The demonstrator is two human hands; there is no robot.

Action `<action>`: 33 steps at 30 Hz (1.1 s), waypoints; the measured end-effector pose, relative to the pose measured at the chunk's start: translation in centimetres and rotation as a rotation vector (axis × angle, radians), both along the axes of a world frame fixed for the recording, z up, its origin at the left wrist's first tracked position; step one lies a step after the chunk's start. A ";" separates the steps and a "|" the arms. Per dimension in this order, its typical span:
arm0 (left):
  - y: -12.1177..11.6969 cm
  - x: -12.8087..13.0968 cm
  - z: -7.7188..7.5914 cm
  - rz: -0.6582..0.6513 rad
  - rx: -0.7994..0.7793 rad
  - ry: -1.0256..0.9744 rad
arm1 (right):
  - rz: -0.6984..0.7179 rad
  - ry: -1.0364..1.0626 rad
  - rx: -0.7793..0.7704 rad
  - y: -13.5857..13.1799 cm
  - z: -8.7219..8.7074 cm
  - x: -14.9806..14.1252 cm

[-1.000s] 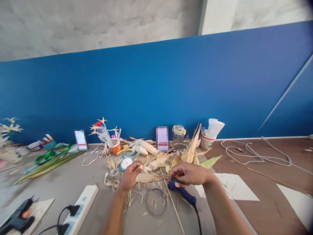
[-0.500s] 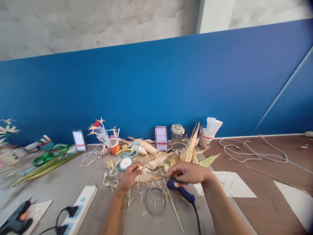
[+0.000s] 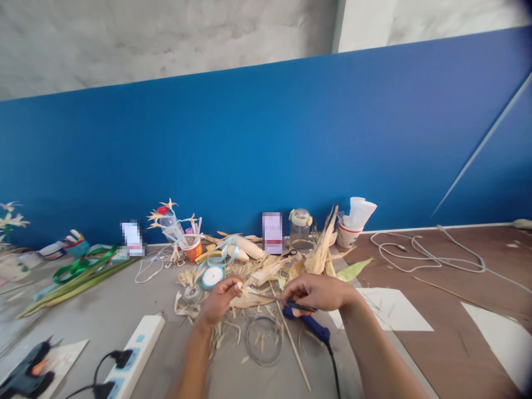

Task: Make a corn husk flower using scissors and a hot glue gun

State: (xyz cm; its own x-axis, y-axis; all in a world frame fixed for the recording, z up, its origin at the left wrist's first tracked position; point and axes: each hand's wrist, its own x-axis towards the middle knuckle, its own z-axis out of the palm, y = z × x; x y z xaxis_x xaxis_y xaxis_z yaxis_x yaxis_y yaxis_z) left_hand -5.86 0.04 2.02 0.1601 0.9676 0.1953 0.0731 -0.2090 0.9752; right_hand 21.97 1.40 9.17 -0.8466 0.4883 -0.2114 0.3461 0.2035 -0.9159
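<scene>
The left hand point(image 3: 220, 302), fingertips pinched, holds a small, pale dried-husk piece point(image 3: 244, 290), toward which a slim, dark-handled tool point(image 3: 300, 306) points leftward, its long axis crosswise, gripped in the curled right hand point(image 3: 316, 292).

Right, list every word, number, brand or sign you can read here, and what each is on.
None can be read.
Left phone: screen blocked out by pixels.
Right phone: the same.
Orange cup: printed marks, too small to read.
White cup: print below the red band, too blurred.
Ribbon spool: any print on its face is too small.
</scene>
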 end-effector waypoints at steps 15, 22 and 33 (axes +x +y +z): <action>-0.1 0.0 0.4 -0.039 0.029 0.088 | 0.015 -0.002 0.031 -0.2 0.3 0.0; 0.1 0.0 0.0 0.013 0.001 -0.001 | 0.019 -0.056 0.096 -0.1 0.0 0.1; 0.0 0.6 0.5 0.167 -0.034 -0.313 | -0.084 -0.260 0.380 -0.9 0.1 -2.1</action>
State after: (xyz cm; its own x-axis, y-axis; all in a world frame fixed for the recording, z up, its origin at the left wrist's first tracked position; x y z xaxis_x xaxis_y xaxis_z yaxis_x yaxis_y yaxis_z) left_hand -5.28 0.06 2.57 -0.0637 0.9822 0.1767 -0.2002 -0.1861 0.9619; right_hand 19.92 0.47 9.28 -0.7433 0.6370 -0.2040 0.5838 0.4690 -0.6628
